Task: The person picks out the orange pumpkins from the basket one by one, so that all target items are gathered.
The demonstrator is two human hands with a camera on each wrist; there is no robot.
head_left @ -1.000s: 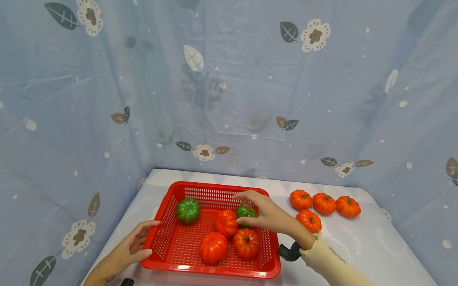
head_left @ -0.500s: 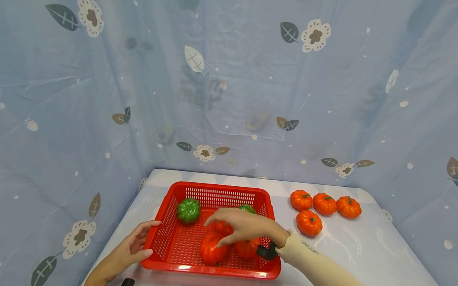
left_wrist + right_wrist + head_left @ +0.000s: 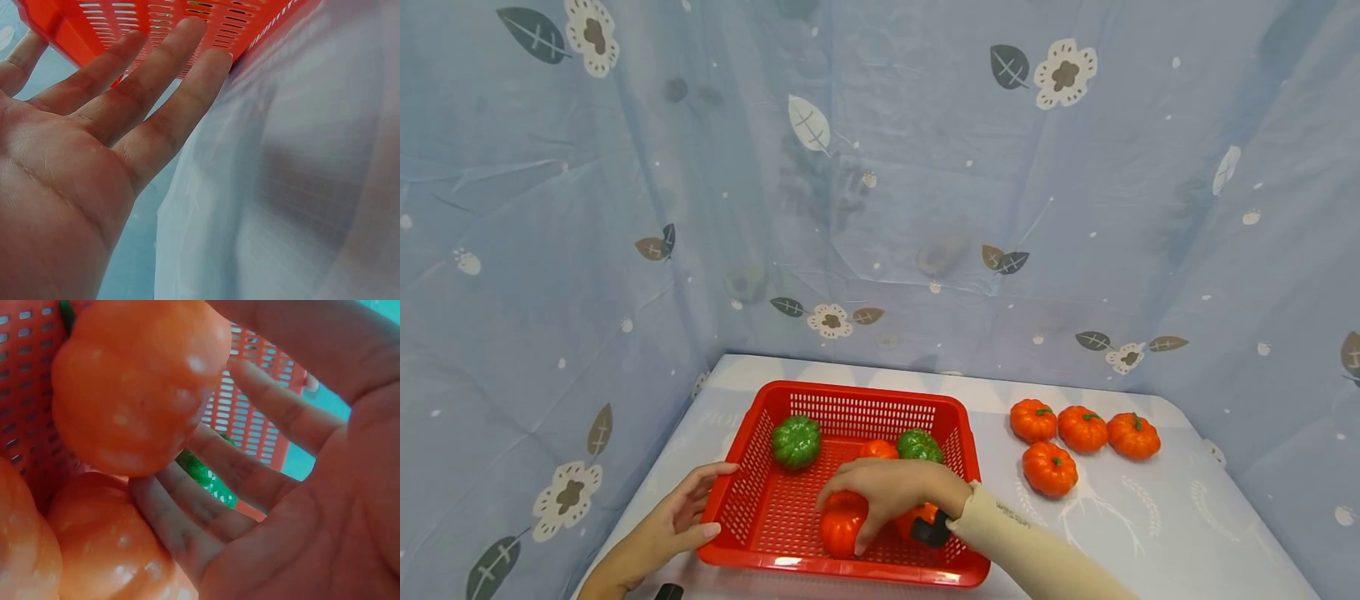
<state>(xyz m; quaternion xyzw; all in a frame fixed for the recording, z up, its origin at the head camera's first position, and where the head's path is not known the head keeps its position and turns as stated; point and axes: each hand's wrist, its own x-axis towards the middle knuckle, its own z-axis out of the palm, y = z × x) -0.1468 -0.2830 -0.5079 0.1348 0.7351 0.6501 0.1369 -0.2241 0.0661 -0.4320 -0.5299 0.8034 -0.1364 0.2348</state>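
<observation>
A red plastic basket (image 3: 850, 568) with slotted walls holds small orange and green pumpkins. My right hand (image 3: 891, 487) reaches down into its front part, with thumb and fingers around a glossy orange pumpkin (image 3: 841, 525). In the right wrist view, the fingers lie along the side and underside of that orange pumpkin (image 3: 140, 387). Another orange pumpkin (image 3: 904, 523) is partly covered by the right wrist. My left hand (image 3: 673, 517) is at the basket's left side, its fingertips at the rim. Extended left fingers (image 3: 169, 128) reach the slotted wall in the left wrist view.
Inside the basket, a green pumpkin (image 3: 796, 442) sits at back left, and a second green pumpkin (image 3: 919, 446) at back right beside an orange one (image 3: 878, 449). Several orange pumpkins (image 3: 1049, 469) stand on the white tabletop to the right. A blue patterned curtain (image 3: 880, 208) encloses the table.
My right hand has moved from the green pumpkin at back right toward the front left, down onto the front orange pumpkin. The left hand and basket have stayed in place.
</observation>
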